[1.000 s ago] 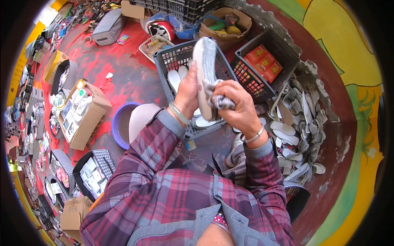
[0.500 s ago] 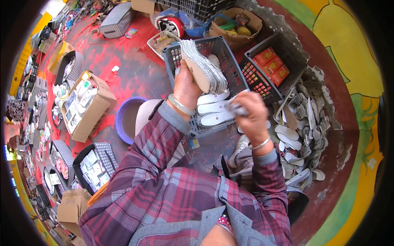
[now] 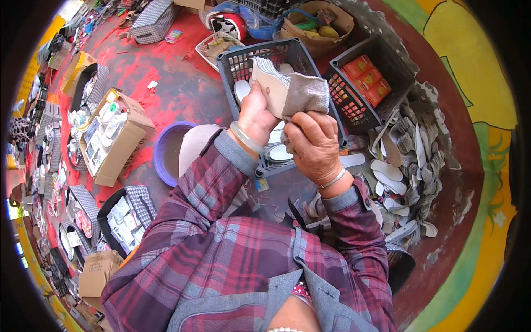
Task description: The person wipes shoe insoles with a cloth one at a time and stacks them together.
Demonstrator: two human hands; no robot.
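Observation:
My left hand (image 3: 255,109) is closed around a stack of insoles (image 3: 271,87), pale on the upper face and grey along the edges. Pinched in my right hand (image 3: 314,145) is a piece of grey cloth (image 3: 306,94), which lies over the near right end of the stack and covers it. Both hands are above a dark grey plastic crate (image 3: 225,65). Inside the crate, white insoles (image 3: 279,152) show below the hands, and another pale insole (image 3: 241,90) lies by its left wall.
To the right, a second crate (image 3: 399,65) holds red boxes (image 3: 366,80). Many loose insoles (image 3: 412,160) are heaped beside it along the wall. A purple basin (image 3: 160,157), a cardboard box of goods (image 3: 133,130) and a checked bin (image 3: 141,205) stand at left.
My right hand has moved up and left from beside the stack, bringing the crumpled grey cloth onto its end. The stack has tilted and shifted slightly right in my left hand.

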